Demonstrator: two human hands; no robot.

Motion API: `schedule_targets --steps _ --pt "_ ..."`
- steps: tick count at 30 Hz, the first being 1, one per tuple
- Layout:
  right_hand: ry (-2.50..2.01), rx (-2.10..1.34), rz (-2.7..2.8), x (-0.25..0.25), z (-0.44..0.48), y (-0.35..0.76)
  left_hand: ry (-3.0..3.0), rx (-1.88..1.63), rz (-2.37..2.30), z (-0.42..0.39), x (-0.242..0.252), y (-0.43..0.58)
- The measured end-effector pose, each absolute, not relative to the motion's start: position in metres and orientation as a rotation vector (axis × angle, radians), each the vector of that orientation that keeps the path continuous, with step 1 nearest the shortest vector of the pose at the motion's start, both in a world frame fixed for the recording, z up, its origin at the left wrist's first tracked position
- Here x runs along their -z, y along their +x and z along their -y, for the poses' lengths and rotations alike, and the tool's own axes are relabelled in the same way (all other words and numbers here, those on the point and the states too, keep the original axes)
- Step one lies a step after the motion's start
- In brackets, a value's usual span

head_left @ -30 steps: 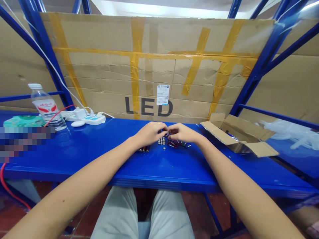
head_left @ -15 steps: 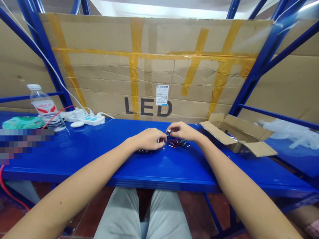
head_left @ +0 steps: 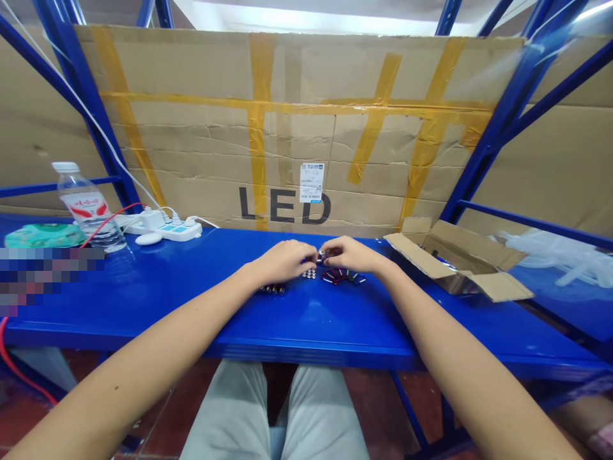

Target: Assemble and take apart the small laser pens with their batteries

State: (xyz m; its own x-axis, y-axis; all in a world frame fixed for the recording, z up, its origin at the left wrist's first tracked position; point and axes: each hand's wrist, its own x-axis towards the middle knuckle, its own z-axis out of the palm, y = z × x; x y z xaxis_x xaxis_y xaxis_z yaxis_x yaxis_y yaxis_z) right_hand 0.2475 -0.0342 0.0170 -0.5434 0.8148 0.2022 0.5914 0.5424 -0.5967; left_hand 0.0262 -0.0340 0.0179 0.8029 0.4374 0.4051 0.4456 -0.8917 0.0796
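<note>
My right hand (head_left: 348,254) pinches a small dark piece with a round silver end (head_left: 321,255) over the blue table. Meeting it from the left, my left hand (head_left: 288,260) has its fingertips drawn together at the same piece; whether they hold something of their own is hidden. Just below my left fingers lie several small round silver pieces (head_left: 309,274) in a cluster. Several dark cylinders with shiny ends (head_left: 272,289) stick out from under my left wrist. Below my right hand, several coloured carabiners (head_left: 342,276) are fanned out on the tabletop.
An opened cardboard box (head_left: 454,262) stands to the right, with clear plastic bags (head_left: 562,259) beyond it. On the left are a water bottle (head_left: 89,207), a green packet (head_left: 44,236) and a white power strip (head_left: 177,229). A large cardboard panel (head_left: 201,140) rises behind the table (head_left: 306,326).
My left hand has risen slightly and moved off the small silver pieces, uncovering more of them. It now meets the piece in my right hand, which has shifted slightly left and tilted.
</note>
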Motion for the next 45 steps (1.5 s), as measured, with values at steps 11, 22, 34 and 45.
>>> schedule_targets --steps 11,22,34,45 --pt "-1.061 -0.819 2.219 -0.019 0.037 0.243 -2.840 1.022 0.674 0.029 -0.015 0.028" --pt "-1.112 -0.681 2.279 -0.015 0.034 0.241 -2.732 0.429 1.332 0.006 -0.010 0.009" --pt "-1.151 -0.464 2.275 -0.001 0.029 0.233 -2.841 1.304 1.195 0.008 -0.013 0.023" --pt "-1.117 -0.294 2.277 0.002 0.029 0.227 -2.975 1.336 1.161 0.010 -0.006 0.026"
